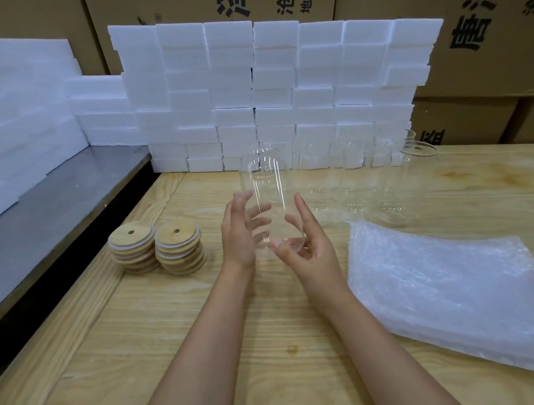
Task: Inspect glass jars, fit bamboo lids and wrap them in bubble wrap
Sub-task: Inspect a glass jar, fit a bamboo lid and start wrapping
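A clear glass jar (266, 183) is held upright above the wooden table (179, 319), between both hands. My left hand (241, 232) cups its left side with spread fingers curved round the glass. My right hand (309, 243) grips the jar's base, thumb and fingers curled under it. Two stacks of round bamboo lids (156, 246), each with a small centre hole, stand to the left of the hands. A pile of bubble wrap sheets (449, 290) lies flat on the right. Several more clear jars (384, 175) stand in a row behind it.
A wall of white foam blocks (270, 88) lines the back of the table, with more foam on a grey metal shelf (48, 211) at the left. Brown cardboard cartons (482, 48) are stacked behind.
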Motion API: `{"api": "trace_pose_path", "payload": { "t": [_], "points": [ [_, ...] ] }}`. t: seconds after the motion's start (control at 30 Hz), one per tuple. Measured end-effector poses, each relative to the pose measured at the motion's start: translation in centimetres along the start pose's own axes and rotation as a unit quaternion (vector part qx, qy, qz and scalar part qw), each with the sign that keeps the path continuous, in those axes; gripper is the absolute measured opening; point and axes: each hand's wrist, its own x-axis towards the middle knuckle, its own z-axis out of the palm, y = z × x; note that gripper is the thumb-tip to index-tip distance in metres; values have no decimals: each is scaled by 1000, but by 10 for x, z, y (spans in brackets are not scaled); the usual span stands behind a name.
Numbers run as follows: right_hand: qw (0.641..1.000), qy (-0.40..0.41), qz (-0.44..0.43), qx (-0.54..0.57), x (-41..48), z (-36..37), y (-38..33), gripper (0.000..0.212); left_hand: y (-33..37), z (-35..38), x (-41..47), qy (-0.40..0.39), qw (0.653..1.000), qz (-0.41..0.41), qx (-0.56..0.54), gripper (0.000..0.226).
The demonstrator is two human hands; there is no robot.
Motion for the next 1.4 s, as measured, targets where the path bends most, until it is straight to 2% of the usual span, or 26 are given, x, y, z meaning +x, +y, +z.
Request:
{"api": "trace_pose_path", "payload": {
  "t": [0.1, 0.17, 0.27, 0.37, 0.43, 0.5, 0.53, 0.6, 0.7, 0.8, 0.87, 0.93, 1.03, 1.13, 1.4],
  "points": [
    [997, 20, 33, 61, 4, 3, -3, 70, 0, -4, 0, -69, 981, -106, -146, 74],
    [993, 28, 67, 98, 4, 5, -6, 72, -1, -7, -4, -113, 959, -172, -197, 82],
    [987, 52, 104, 111, 4, 8, -12, 73, -3, -6, -6, -141, 945, -174, -237, 86],
    [988, 65, 106, 88, 3, 9, -15, 76, -4, -3, -5, -137, 936, -189, -264, 131],
    [988, 82, 100, 82, 3, 10, -16, 66, -7, -2, -3, -133, 933, -203, -267, 146],
    [988, 100, 96, 74, 3, 12, -19, 52, -10, -1, -2, -120, 934, -208, -263, 140],
    [987, 107, 98, 68, 2, 12, -20, 51, -11, 0, -2, -112, 936, -211, -258, 130],
    [985, 110, 113, 68, 1, 13, -23, 64, -12, 2, -5, -107, 936, -220, -254, 125],
    [984, 113, 111, 78, -1, 15, -28, 73, -13, 1, -6, -112, 938, -207, -254, 138],
    [988, 111, 93, 48, -1, 19, -29, 63, -16, -1, -4, -94, 946, -178, -255, 111],
    [990, 99, 96, 20, -2, 20, -28, 67, -19, -2, -2, -79, 945, -176, -262, 99],
    [993, 84, 87, -4, -1, 19, -25, 71, -19, -3, -1, -91, 940, -196, -265, 94],
    [996, 70, 38, -37, -2, 18, -24, 75, -18, -6, 0, -136, 926, -243, -256, 103],
    [995, 82, 16, -53, -2, 18, -23, 67, -20, -7, 2, -139, 923, -241, -266, 106],
    [989, 139, 9, -49, 0, 21, -30, 52, -20, -5, 1, -162, 936, -197, -242, 76]
  ]
}}
